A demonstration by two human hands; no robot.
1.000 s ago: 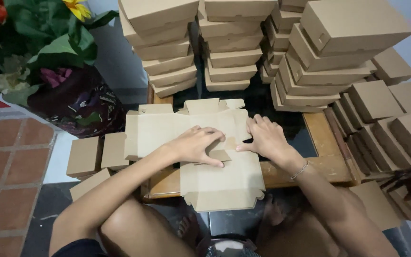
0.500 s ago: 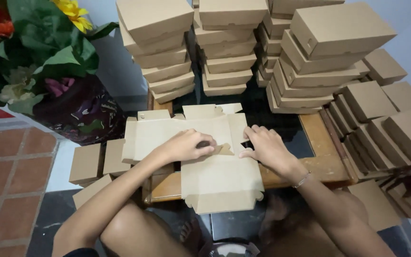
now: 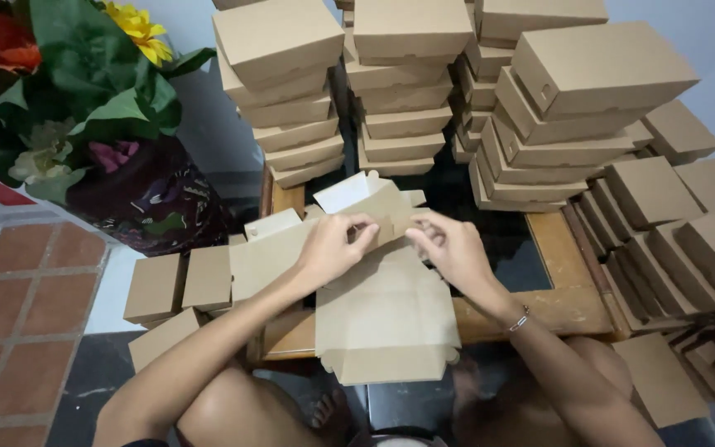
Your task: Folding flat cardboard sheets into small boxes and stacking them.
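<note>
A flat brown cardboard box blank [image 3: 386,319] lies on a low wooden table with a dark glass top [image 3: 564,302]. Its far end [image 3: 374,199] is lifted and partly folded. My left hand [image 3: 333,247] pinches the folded flap from the left. My right hand [image 3: 448,247] grips the same fold from the right, a thin bracelet on its wrist. Both hands sit close together over the blank's middle. My bare knees show below the table edge.
Tall stacks of folded brown boxes [image 3: 411,79] stand behind the table, with more boxes [image 3: 672,215] piled at the right. Small boxes [image 3: 179,281] lie at the left. A bouquet with a yellow flower [image 3: 76,91] stands at the far left over red floor tiles [image 3: 18,314].
The far end of the blank has risen off the table and folded toward me. Both hands went from pressing flat on it to pinching the raised flap.
</note>
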